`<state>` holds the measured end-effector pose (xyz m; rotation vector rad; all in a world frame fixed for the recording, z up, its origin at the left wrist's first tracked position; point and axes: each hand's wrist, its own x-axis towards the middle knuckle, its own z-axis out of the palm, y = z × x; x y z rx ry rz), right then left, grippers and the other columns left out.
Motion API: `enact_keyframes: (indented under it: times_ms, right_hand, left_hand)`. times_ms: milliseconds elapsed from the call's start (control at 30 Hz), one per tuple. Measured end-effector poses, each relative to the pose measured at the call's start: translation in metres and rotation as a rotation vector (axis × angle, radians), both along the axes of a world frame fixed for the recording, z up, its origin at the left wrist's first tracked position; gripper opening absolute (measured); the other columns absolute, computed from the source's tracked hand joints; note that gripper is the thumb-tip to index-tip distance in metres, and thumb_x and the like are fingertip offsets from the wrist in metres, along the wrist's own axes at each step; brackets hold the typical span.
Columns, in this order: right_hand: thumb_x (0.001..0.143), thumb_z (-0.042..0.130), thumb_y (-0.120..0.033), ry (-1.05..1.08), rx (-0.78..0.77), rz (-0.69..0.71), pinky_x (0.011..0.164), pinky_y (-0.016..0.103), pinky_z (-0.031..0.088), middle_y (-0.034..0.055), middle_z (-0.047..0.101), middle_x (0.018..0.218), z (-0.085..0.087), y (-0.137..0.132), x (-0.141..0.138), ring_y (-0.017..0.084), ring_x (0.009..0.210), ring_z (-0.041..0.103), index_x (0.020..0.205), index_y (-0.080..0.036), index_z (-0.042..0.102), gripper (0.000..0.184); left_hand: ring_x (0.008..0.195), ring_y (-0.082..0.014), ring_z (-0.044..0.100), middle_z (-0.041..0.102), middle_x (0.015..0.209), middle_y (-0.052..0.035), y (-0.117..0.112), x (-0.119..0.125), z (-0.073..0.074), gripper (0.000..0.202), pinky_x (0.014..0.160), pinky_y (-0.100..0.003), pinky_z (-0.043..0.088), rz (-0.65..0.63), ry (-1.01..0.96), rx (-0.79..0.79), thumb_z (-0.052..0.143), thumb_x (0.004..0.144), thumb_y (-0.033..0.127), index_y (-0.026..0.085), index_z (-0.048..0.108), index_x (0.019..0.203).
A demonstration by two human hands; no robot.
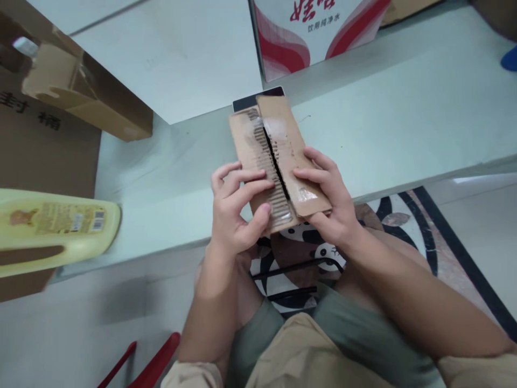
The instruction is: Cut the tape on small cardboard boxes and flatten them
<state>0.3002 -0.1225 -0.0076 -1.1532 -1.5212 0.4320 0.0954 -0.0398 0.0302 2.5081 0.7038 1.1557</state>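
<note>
Above my lap, at the table's front edge, a piece of brown cardboard [286, 124] is tilted towards me. A dark slit runs down its middle. Left of the slit the surface is torn, baring corrugated ridges, and shiny clear tape clings to both halves. My left hand [238, 205] grips the left half, its fingertips lying over the ridges and its thumb near the lower edge. Around the right edge my right hand [333, 196] is closed, with fingers on top and the thumb partly hidden beneath. A flat black object [244, 102] shows behind the cardboard's far end.
On the pale table [383, 118] stand a white box [177, 54] and a red-and-white carton [283, 37]. Brown cardboard boxes [121, 116] and a yellow bottle [109, 218] are at left. Red legs [157, 361] show on the floor below.
</note>
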Motion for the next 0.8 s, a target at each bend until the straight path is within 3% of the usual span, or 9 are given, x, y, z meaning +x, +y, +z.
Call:
enact_keyframes:
  times_ms: [100,167,267,400,567,700,800]
  right_hand:
    - [0.085,0.066,-0.056,0.019,0.018,0.135,0.126,0.066,0.034,0.0069,0.050,0.156,0.003,-0.003,0.004,0.039,0.149,0.045,0.131,-0.035,0.065,0.051]
    - [0.084,0.066,-0.063,0.036,0.000,0.192,0.125,0.065,0.036,0.0072,0.052,0.154,0.004,-0.005,0.006,0.040,0.147,0.048,0.124,-0.034,0.069,0.049]
    - [0.088,0.065,-0.056,0.061,-0.098,0.189,0.124,0.062,0.040,0.0065,0.054,0.153,0.006,-0.008,0.009,0.037,0.145,0.050,0.114,-0.032,0.073,0.036]
    - [0.090,0.064,-0.052,0.093,-0.184,0.239,0.121,0.061,0.043,0.0050,0.057,0.153,0.011,-0.011,0.009,0.037,0.144,0.052,0.108,-0.032,0.075,0.029]
    - [0.093,0.063,-0.051,0.187,-0.196,0.183,0.122,0.059,0.042,0.0036,0.056,0.154,0.010,-0.011,0.001,0.035,0.146,0.051,0.108,-0.032,0.074,0.027]
    - [0.094,0.050,-0.065,0.226,-0.166,0.134,0.113,0.058,0.050,0.0065,0.060,0.147,-0.001,-0.005,0.000,0.035,0.138,0.057,0.109,-0.031,0.071,0.042]
    - [0.098,0.038,-0.061,0.211,-0.178,-0.105,0.099,0.053,0.057,0.0097,0.068,0.125,-0.013,0.007,0.011,0.031,0.120,0.066,0.115,-0.031,0.066,0.045]
  left_hand:
    - [0.086,-0.0220,0.066,0.074,0.091,-0.0024,-0.005,-0.005,0.000,0.023,0.090,-0.048,0.054,-0.001,-0.123,-0.008,0.053,0.100,0.041,0.029,0.072,0.096]
    - [0.085,-0.0214,0.065,0.070,0.089,-0.0028,-0.005,-0.008,-0.003,0.022,0.082,-0.045,0.056,0.061,-0.221,-0.005,0.054,0.099,0.043,0.029,0.071,0.096]
    - [0.110,-0.0254,0.066,0.067,0.114,-0.0060,0.003,-0.014,-0.008,0.025,0.097,-0.050,0.057,0.164,-0.291,0.024,0.060,0.096,0.045,0.030,0.070,0.114]
    - [0.140,-0.0336,0.053,0.056,0.146,-0.0073,0.020,-0.023,-0.018,0.040,0.119,-0.060,0.045,0.180,-0.171,0.028,0.060,0.096,0.055,0.032,0.069,0.127]
    - [0.137,-0.0322,0.056,0.064,0.135,-0.0061,0.031,-0.029,-0.034,0.042,0.128,-0.065,0.030,0.174,-0.128,0.034,0.044,0.102,0.057,0.033,0.072,0.122]
    - [0.136,-0.0325,0.056,0.066,0.129,-0.0065,0.032,-0.027,-0.041,0.049,0.127,-0.065,0.030,0.229,-0.130,0.040,0.037,0.103,0.061,0.031,0.073,0.120]
    - [0.134,-0.0322,0.057,0.066,0.127,-0.0074,0.031,-0.024,-0.042,0.051,0.127,-0.064,0.030,0.241,-0.159,0.043,0.035,0.103,0.061,0.030,0.073,0.118]
